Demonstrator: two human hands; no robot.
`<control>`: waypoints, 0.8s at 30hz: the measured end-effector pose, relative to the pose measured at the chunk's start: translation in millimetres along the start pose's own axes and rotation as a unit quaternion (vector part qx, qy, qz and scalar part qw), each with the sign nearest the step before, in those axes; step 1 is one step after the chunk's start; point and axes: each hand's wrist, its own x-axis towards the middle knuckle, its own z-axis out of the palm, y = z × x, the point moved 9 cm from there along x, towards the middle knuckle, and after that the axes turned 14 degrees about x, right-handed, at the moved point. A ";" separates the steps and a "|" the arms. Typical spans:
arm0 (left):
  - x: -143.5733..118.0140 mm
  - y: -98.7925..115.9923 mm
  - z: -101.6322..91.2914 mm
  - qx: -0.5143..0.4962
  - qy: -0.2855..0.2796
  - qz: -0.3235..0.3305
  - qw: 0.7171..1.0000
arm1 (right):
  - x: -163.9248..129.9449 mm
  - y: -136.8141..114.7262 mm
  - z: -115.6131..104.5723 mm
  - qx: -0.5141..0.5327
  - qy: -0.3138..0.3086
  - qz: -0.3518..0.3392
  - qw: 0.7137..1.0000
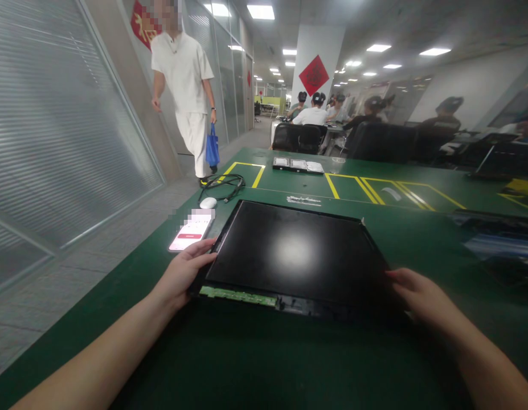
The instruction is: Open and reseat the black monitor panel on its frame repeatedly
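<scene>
A black LCD screen panel (298,250) lies between my two hands, its glossy face up and a bright reflection in its middle. Along its near edge runs a green circuit board strip (238,295). My left hand (184,273) grips the panel's left edge, thumb on top and the other fingers partly hidden beneath. On the opposite edge, my right hand (421,290) holds the panel with thumb on top; its remaining fingers are mostly out of sight. Just beyond my left hand lies a phone (191,230) with a lit screen, and a white mouse (208,203) sits past it.
A coiled black cable (223,188) lies on the green table (148,353) at the far left. Several metal drives (298,165) stand at the back. Dark items (498,245) are at the right. A person in white (182,80) carries a blue bag (212,147) beside the table.
</scene>
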 end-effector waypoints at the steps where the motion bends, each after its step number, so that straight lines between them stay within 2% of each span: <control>1: 1.0 -1.4 0.5 -0.006 -0.003 -0.003 1.000 | -0.1 -0.6 -0.2 -0.001 0.000 0.003 1.000; 7: 5.2 -9.8 2.5 -0.026 -0.021 -0.033 0.999 | -2.0 -4.6 0.8 -0.009 -0.010 0.040 0.999; 18: 3.0 -10.9 9.5 -0.043 -0.058 -0.044 0.996 | 3.2 5.1 0.3 0.010 -0.005 0.008 1.000; 24: -1.6 -7.7 11.0 -0.037 -0.061 -0.037 0.997 | 3.2 4.7 -0.6 0.002 0.002 0.024 1.000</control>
